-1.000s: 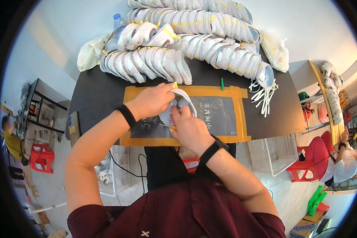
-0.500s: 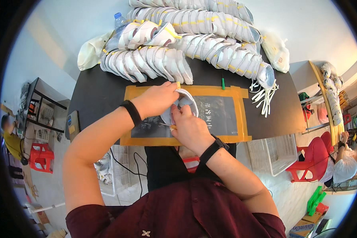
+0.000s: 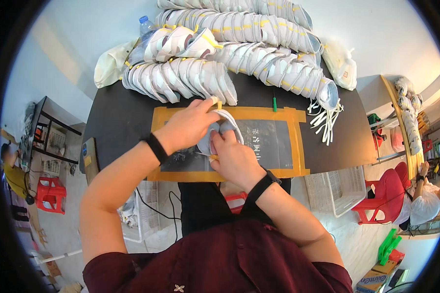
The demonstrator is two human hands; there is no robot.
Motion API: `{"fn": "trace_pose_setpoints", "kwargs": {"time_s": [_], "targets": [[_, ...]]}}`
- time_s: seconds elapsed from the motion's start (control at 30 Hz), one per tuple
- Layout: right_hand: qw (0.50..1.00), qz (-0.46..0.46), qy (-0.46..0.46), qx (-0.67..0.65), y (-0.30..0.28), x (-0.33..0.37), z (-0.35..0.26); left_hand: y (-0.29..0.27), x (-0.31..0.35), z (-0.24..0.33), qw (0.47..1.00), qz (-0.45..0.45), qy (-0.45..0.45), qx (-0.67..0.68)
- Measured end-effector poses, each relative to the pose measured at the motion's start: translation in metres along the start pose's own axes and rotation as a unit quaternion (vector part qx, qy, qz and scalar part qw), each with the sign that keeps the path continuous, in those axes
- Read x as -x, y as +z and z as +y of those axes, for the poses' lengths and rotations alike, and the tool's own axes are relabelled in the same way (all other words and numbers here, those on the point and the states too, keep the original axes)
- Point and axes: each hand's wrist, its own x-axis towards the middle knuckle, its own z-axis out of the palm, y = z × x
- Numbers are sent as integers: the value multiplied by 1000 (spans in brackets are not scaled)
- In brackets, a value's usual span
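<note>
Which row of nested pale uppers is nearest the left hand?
The front-left row, lying just beyond the left hand. The front-right row has loose white strips by its end; the other rows lie farther back.

Over the black table, the left hand and right hand hide much of the pale shoe upper; the thin object beside the right hand is too small to identify. At the table's back, the view's rim cuts off the highest row of uppers. Left of the table, a person is blurred; at its front, the tabletop hides part of a white crate.
</note>
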Motion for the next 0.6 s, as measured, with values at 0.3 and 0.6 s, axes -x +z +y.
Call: {"fn": "trace_pose_setpoints", "kwargs": {"time_s": [0.3,0.6], "targets": [[999,25,-29,4,1,2,-4,18,41,16,802,108,-401,430],[992,106,-61,-28,-6,26,-14,9,26,58,604,131,-407,672]]}}
